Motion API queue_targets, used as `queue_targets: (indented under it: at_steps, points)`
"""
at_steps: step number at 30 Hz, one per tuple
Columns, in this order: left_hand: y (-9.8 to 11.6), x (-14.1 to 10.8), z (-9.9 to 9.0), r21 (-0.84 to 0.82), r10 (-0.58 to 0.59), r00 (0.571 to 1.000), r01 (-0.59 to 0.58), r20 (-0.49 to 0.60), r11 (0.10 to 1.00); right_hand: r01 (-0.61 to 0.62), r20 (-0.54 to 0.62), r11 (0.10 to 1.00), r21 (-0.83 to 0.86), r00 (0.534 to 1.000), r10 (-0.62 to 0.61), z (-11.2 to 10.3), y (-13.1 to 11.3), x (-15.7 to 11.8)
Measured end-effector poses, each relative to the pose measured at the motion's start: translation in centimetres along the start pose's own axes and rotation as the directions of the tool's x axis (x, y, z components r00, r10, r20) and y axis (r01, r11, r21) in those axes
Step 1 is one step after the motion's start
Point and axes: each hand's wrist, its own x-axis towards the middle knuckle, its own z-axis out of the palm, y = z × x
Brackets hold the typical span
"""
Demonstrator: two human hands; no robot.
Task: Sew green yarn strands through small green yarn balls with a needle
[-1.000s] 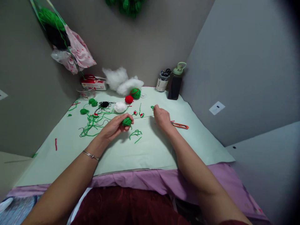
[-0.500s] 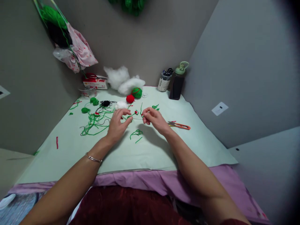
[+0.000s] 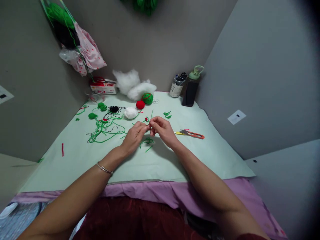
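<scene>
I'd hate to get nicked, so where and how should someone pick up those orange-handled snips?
Probably by the orange handle, coming from the right. The snips lie flat with that end pointing right, while the grey blades point left, toward the right hand; gripping there looks riskier.

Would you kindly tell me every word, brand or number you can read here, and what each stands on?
Nothing reads with certainty.
White-and-red box: printing on its front, too small and blurred to read.
Cup beside the bottle: dark lettering, too blurred to read.
</scene>
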Motion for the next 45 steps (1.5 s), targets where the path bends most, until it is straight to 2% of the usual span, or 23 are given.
queue_targets:
  at_steps: [2, 4, 6, 8, 11, 14, 19, 23, 28, 31, 34, 36, 39, 45]
  points:
    - [-0.4, 0.3, -0.1, -0.073, -0.045, 0.994, 0.038, -0.098, 0.997, -0.003, 0.021, 1.0, 0.005, 1.0, 0.003, 0.4, 0.1, -0.2]
    - [-0.9, 0.6, -0.4, -0.234, -0.14, 0.979, 0.103, -0.148, 0.967, -0.007, 0.064, 1.0, 0.0, 0.998, 0.007, 0.8, 0.1, -0.5]
    - [-1.3, 1.0, -0.7, -0.437, -0.238, 0.963, 0.162, -0.125, 0.885, 0.002, 0.127, 1.0, -0.012, 0.992, 0.0, 1.0, 0.1, -0.6]
    - [-1.4, 1.3, -0.9, -0.587, -0.286, 0.955, 0.187, -0.079, 0.787, 0.038, 0.157, 0.998, -0.054, 0.987, -0.029, 1.0, 0.0, -0.7]
    - [-1.2, 1.3, -0.9, -0.644, -0.296, 0.953, 0.192, -0.056, 0.74, 0.15, 0.048, 0.971, -0.189, 0.989, -0.143, 0.3, -0.2, -0.4]
    - [-0.7, 1.0, -0.7, -0.612, -0.294, 0.955, 0.204, -0.049, 0.764, 0.143, -0.087, 0.965, -0.221, 0.982, -0.165, -0.7, -0.3, 0.1]
    - [-0.5, 0.7, -0.6, -0.465, -0.255, 0.967, 0.215, -0.025, 0.859, 0.093, -0.157, 0.984, -0.149, 0.981, -0.117, -1.4, -0.2, 0.5]
    - [-0.9, 0.5, -0.4, -0.285, -0.177, 0.984, 0.16, -0.032, 0.945, 0.057, -0.158, 0.998, -0.018, 0.986, -0.059, -1.1, -0.4, 0.3]
    - [-1.4, 0.0, 0.4, -0.129, -0.102, 0.995, 0.1, -0.004, 0.987, 0.029, -0.095, 0.994, 0.106, 0.995, -0.019, -0.3, -0.5, -0.1]
    - [-1.5, -0.2, 0.6, -0.074, -0.051, 0.997, 0.047, -0.05, 0.996, 0.072, -0.094, 0.997, 0.03, 0.993, -0.069, 0.2, -0.1, -0.2]
    - [-1.5, -0.3, 0.5, -0.034, -0.003, 0.996, -0.001, -0.09, 0.999, 0.152, -0.109, 0.977, -0.146, 0.98, -0.169, 0.5, 0.4, -0.3]
    - [-1.6, -0.3, 0.5, -0.005, 0.041, 0.993, -0.042, -0.113, 0.999, 0.179, -0.079, 0.947, -0.267, 0.975, -0.207, 0.4, 0.8, -0.4]
    - [-2.0, -0.2, 0.4, 0.031, 0.093, 0.986, -0.09, -0.137, 0.995, 0.177, -0.027, 0.91, -0.374, 0.979, -0.201, 0.1, 1.1, -0.5]
    - [-2.3, -0.1, 0.3, 0.083, 0.143, 0.983, -0.134, -0.115, 0.987, 0.171, -0.036, 0.862, -0.478, 0.976, -0.214, -0.1, 0.7, -0.7]
